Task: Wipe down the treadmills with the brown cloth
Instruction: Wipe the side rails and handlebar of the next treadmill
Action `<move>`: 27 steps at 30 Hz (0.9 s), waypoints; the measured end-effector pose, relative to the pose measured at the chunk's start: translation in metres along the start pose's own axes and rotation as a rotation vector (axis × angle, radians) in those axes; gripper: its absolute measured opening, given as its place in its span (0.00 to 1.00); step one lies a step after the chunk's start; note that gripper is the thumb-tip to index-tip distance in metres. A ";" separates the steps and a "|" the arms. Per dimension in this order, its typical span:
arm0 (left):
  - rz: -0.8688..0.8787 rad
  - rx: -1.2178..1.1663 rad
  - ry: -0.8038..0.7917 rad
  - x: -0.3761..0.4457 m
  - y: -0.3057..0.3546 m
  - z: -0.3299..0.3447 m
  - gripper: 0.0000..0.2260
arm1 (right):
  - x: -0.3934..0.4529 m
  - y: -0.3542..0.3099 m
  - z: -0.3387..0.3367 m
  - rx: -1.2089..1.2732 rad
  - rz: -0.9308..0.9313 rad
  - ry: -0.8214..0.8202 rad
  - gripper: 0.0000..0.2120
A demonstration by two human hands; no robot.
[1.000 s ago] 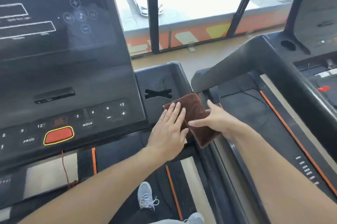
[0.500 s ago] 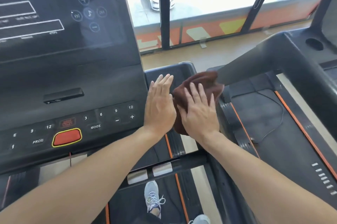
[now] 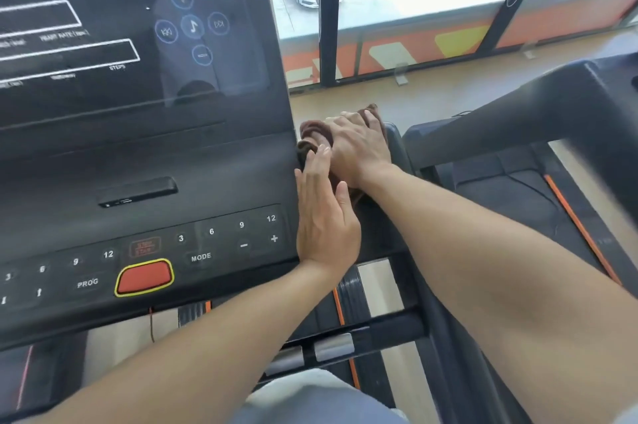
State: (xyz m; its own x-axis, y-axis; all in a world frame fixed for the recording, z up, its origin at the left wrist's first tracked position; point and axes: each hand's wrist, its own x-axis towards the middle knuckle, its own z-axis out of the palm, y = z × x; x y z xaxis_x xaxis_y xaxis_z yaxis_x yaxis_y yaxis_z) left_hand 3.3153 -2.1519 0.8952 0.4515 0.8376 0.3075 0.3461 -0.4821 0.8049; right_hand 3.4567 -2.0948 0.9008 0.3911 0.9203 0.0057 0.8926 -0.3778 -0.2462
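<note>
The brown cloth [image 3: 312, 137] lies bunched on the black side tray [image 3: 395, 147] to the right of the treadmill console [image 3: 145, 161]. My right hand [image 3: 357, 147] presses flat on top of the cloth and covers most of it. My left hand [image 3: 324, 216] rests flat with straight fingers along the console's right edge, its fingertips touching the cloth's near left part.
The console bears a dark screen [image 3: 103, 26], number keys and a red stop button [image 3: 145, 276]. A second treadmill [image 3: 552, 119] stands close on the right. Behind is a window with a black frame post [image 3: 329, 9]. The belt and my legs lie below.
Both hands and the cloth slid away from me along the side tray, up beside the console's screen edge. The cloth is more bunched under my right hand.
</note>
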 end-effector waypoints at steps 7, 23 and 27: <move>-0.075 0.574 -0.273 0.010 -0.001 0.009 0.35 | -0.016 0.009 -0.003 0.061 0.145 0.172 0.26; 0.071 0.919 -0.456 0.003 0.001 0.013 0.25 | -0.202 0.034 -0.005 0.349 0.702 -0.040 0.43; 0.067 0.859 -0.425 0.003 0.001 0.012 0.25 | -0.180 0.031 0.000 0.283 0.704 0.025 0.43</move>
State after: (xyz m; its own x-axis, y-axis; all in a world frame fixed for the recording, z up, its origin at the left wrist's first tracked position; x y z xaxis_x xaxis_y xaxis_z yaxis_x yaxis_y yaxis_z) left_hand 3.3265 -2.1534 0.8913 0.6944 0.7196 -0.0067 0.7168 -0.6909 0.0939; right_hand 3.4140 -2.2721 0.8917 0.8552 0.4674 -0.2240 0.3399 -0.8320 -0.4385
